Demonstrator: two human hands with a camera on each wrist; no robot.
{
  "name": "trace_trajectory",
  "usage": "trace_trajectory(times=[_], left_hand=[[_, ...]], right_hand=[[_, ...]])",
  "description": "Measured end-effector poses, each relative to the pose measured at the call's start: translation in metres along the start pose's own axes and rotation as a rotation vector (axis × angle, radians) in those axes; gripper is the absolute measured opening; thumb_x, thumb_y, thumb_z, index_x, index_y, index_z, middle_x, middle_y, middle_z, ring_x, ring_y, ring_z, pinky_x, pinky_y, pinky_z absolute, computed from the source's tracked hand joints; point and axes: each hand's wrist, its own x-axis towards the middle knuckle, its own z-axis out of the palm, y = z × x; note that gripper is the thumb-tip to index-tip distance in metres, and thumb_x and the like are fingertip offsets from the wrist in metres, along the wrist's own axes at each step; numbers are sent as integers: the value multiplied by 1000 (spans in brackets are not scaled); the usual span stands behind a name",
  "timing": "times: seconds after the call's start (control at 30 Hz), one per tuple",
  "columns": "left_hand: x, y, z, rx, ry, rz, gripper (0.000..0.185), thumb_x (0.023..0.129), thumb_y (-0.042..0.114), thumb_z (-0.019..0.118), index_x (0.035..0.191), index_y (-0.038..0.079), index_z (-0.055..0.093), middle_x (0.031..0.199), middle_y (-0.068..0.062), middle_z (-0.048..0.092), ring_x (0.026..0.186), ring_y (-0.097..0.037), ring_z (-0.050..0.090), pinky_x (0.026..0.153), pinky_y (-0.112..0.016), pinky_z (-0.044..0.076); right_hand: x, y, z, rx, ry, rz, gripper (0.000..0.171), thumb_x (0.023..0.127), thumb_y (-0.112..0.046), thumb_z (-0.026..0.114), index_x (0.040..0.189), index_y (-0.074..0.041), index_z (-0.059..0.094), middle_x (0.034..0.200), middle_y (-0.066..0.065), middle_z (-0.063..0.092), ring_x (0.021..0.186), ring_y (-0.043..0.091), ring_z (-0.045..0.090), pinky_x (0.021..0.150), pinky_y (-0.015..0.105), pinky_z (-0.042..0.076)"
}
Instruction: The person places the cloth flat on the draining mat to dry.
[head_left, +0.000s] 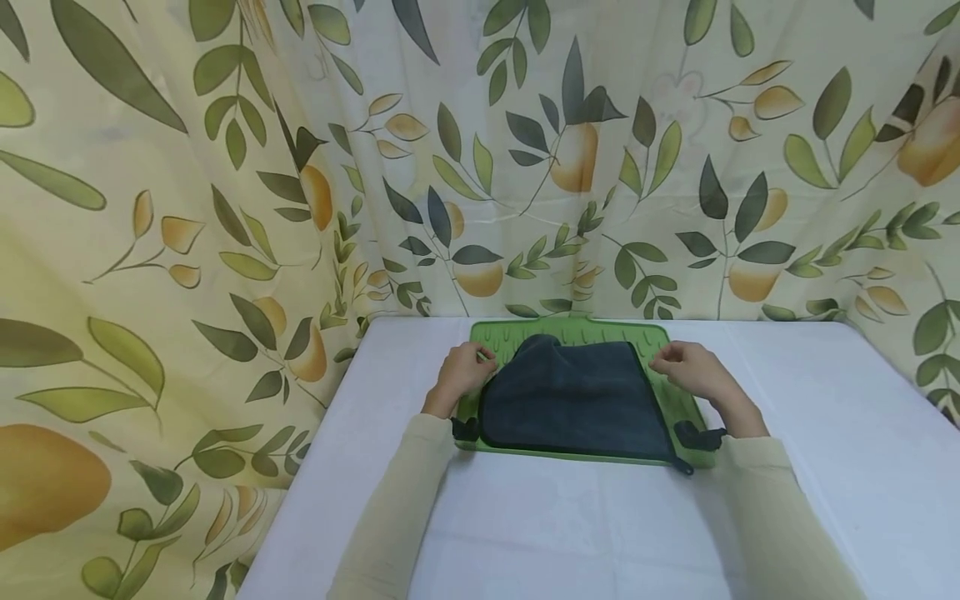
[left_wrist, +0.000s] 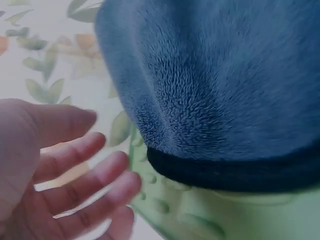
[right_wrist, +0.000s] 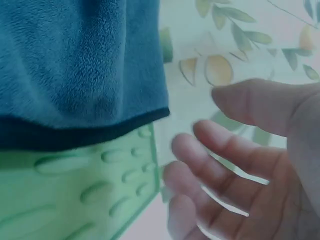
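Observation:
A dark blue fleece cloth [head_left: 573, 400] lies folded on a green ridged mat [head_left: 645, 333] near the table's far edge. My left hand [head_left: 463, 372] hovers at the cloth's left side, fingers loosely spread and holding nothing; in the left wrist view the left hand [left_wrist: 65, 172] is beside the cloth [left_wrist: 220, 85], apart from it. My right hand [head_left: 686, 367] sits at the cloth's right side over the mat, also relaxed. In the right wrist view the right hand's fingers [right_wrist: 225, 170] are spread next to the cloth's dark hem [right_wrist: 85, 132] and the mat [right_wrist: 75, 195].
A white table [head_left: 562, 533] carries the mat. A leaf-and-pear printed curtain [head_left: 300, 167] hangs close behind and along the left. Black wrist straps [head_left: 697, 435] sit on both cream sleeves.

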Motion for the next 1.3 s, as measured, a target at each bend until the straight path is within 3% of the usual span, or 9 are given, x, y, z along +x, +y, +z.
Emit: trace_trajectory(times=[0.2, 0.4, 0.53, 0.63, 0.77, 0.87, 0.97, 1.17, 1.3], left_hand=[[29, 12, 5, 99, -13, 12, 18, 100, 28, 64, 104, 17, 78, 104, -3, 77, 87, -23, 71, 72, -37, 56], [44, 13, 23, 147, -60, -28, 23, 99, 33, 68, 86, 18, 80, 87, 3, 76, 72, -15, 66, 63, -31, 51], [49, 15, 33, 234, -42, -21, 36, 96, 38, 72, 65, 19, 71, 61, 8, 60, 56, -10, 52, 54, -26, 42], [50, 20, 39, 301, -37, -10, 48, 94, 38, 75, 53, 19, 56, 51, 9, 45, 51, -10, 44, 52, -25, 38], [49, 26, 45, 302, -49, -50, 52, 91, 35, 77, 52, 19, 48, 54, 5, 49, 55, -13, 49, 57, -28, 43], [48, 30, 47, 289, -51, -91, 47, 91, 33, 77, 56, 18, 49, 67, 1, 60, 65, -17, 58, 64, -33, 49], [47, 32, 46, 291, -54, -104, 46, 93, 31, 75, 58, 18, 49, 72, -1, 62, 69, -19, 59, 67, -35, 50], [47, 33, 42, 256, -81, -88, 51, 98, 22, 67, 56, 19, 38, 58, 3, 37, 57, -16, 43, 57, -30, 41], [48, 33, 30, 223, -68, -74, 53, 99, 16, 59, 53, 19, 34, 52, 5, 27, 48, -13, 30, 47, -27, 31]], right_hand=[[32, -1, 2, -4, 29, -5, 44, 105, -28, 53, 127, 11, 57, 129, 35, 57, 107, 42, 62, 80, 43, 53], [52, 5, 12, -5, 32, 21, 52, 108, -28, 45, 137, 15, 51, 125, 37, 62, 109, 47, 64, 88, 51, 53], [62, 7, 18, 46, 57, 26, 54, 110, -31, 42, 139, 14, 52, 101, 28, 70, 93, 36, 68, 83, 43, 54], [68, 8, 23, 114, 71, 41, 50, 109, -30, 45, 131, 12, 59, 80, 10, 66, 74, 20, 62, 70, 33, 51], [73, 11, 29, 181, 83, 82, 41, 106, -27, 52, 119, 10, 64, 71, -4, 60, 65, 10, 56, 61, 26, 49], [74, 11, 32, 185, 97, 93, 36, 102, -22, 58, 115, 10, 67, 72, -5, 61, 65, 9, 56, 61, 25, 49], [73, 11, 33, 177, 105, 85, 34, 99, -19, 60, 114, 10, 68, 78, -1, 64, 68, 10, 57, 62, 25, 49], [69, 10, 29, 193, 147, 62, 31, 100, -17, 59, 119, 6, 67, 99, 11, 68, 78, 12, 56, 66, 25, 48], [63, 5, 19, 209, 190, 22, 27, 102, -15, 56, 118, 4, 66, 99, 9, 65, 72, 10, 55, 63, 26, 48]])
